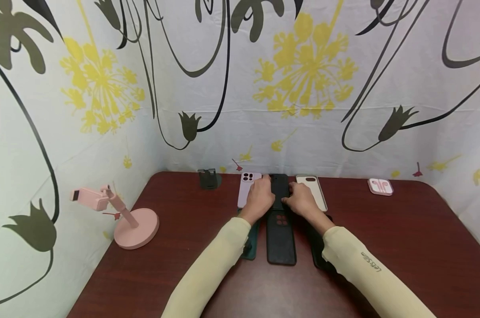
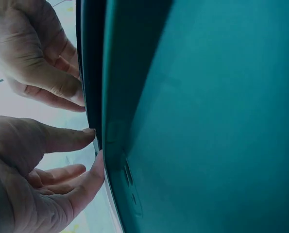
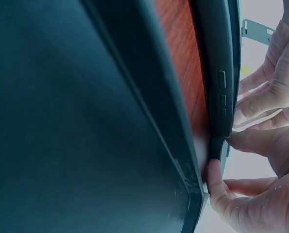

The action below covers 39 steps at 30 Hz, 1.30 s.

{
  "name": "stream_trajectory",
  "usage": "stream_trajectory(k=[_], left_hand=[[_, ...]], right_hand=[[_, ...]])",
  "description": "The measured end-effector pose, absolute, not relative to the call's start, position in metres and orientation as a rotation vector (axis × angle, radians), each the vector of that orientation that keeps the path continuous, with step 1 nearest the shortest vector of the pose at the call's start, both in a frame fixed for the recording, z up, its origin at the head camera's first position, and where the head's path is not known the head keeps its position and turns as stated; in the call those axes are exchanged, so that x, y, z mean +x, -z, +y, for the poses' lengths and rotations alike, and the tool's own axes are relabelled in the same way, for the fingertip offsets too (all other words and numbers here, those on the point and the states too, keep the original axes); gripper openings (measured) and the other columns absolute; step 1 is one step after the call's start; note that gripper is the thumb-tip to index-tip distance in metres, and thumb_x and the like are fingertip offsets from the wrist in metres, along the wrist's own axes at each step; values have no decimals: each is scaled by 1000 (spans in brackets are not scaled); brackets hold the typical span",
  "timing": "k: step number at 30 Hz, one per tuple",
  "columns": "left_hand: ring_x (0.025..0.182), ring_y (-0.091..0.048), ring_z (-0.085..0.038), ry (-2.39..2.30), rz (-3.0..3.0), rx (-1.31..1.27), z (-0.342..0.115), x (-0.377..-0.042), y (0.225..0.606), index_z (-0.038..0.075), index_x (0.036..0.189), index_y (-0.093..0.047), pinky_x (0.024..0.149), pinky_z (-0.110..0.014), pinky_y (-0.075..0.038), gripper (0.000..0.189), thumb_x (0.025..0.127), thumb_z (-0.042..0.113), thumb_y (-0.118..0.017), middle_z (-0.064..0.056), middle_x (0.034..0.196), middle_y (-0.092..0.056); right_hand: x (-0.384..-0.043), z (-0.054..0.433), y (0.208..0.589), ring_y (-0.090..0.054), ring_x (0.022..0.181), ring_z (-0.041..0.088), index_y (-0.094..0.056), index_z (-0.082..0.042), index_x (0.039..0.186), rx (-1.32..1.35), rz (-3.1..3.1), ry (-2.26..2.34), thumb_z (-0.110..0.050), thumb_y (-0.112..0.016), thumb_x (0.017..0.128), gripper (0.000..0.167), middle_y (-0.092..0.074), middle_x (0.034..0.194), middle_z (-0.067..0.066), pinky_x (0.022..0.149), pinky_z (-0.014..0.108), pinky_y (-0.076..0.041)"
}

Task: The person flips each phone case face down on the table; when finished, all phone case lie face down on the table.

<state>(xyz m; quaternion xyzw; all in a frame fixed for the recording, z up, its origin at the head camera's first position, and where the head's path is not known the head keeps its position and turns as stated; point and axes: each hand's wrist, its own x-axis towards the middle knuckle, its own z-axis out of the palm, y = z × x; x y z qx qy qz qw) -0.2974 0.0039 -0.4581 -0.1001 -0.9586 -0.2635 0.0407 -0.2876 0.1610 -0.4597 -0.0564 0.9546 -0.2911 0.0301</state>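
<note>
Both hands are at a black phone case in the back row on the table. My left hand holds its left edge, thumb and fingers curved about the side. At the opposite edge, my right hand grips with thumb and fingertip. To the left is a lilac phone case with camera holes; to the right, a cream phone case. In front lie a second black phone case, a teal phone case partly under my left forearm, and a dark phone case partly hidden by my right sleeve.
A pink phone stand with a round base is on the table's left side. Toward the back edge are a small black folding stand and, farther right, a small earphone box. Patterned cloth hangs behind the table.
</note>
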Motion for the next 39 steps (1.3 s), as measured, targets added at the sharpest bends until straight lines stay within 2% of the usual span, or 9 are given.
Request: stream_trajectory(k=[3, 13, 16, 22, 27, 32, 35, 39], left_hand=[[85, -76, -29, 795, -2944, -305, 4, -298, 459, 2, 127, -63, 61, -32, -55, 33, 96, 6, -71, -18, 106, -75], [90, -75, -30, 804, -2953, -304, 4, -298, 458, 2, 128, -63, 68, -34, -59, 33, 96, 7, -73, -17, 109, -74], [96, -74, -30, 798, -2970, -315, 2, -298, 456, 2, 130, -63, 75, -37, -61, 36, 96, 8, -73, -17, 113, -73], [116, -68, -28, 811, -2994, -334, 1, -298, 449, 3, 141, -60, 95, -39, -60, 49, 95, 12, -77, -15, 128, -69], [127, -64, -28, 924, -2954, -370, 10, -297, 443, 6, 148, -57, 103, -41, -57, 56, 97, 16, -78, -12, 139, -65], [139, -56, -28, 971, -2946, -416, 25, -296, 446, 12, 151, -55, 111, -40, -53, 58, 98, 19, -78, -11, 151, -58], [143, -53, -27, 1024, -2960, -453, 33, -295, 448, 13, 153, -53, 112, -39, -52, 59, 99, 21, -77, -11, 155, -53], [137, -58, -24, 1161, -2973, -492, 40, -293, 448, 13, 152, -52, 107, -37, -54, 59, 99, 21, -77, -10, 152, -55]], right_hand=[[-287, 161, 460, -68, 117, 46, -51, 14, 147, -176, 2946, 879, -16, -75, 98, 62, -66, 131, 35, 98, 55, -58], [-285, 161, 460, -67, 121, 44, -50, 13, 148, -170, 2927, 911, -15, -74, 98, 62, -64, 135, 33, 101, 54, -57], [-284, 163, 459, -68, 121, 43, -50, 13, 148, -183, 2910, 935, -15, -75, 97, 62, -64, 137, 33, 101, 53, -58], [-279, 178, 453, -73, 113, 40, -58, 6, 143, -157, 2953, 984, -17, -71, 100, 51, -71, 128, 29, 96, 54, -59], [-275, 202, 447, -70, 119, 43, -59, 5, 142, -148, 3023, 1086, -14, -67, 102, 45, -68, 134, 28, 95, 56, -59], [-272, 225, 449, -72, 113, 43, -64, 3, 137, -135, 3092, 1134, -14, -67, 101, 39, -72, 128, 27, 94, 57, -57], [-270, 237, 453, -71, 111, 42, -66, 3, 133, -115, 3128, 1129, -15, -68, 102, 36, -73, 124, 26, 94, 57, -56], [-267, 250, 459, -70, 109, 41, -66, 3, 131, -75, 3130, 1119, -17, -68, 102, 35, -73, 121, 25, 88, 51, -55]])
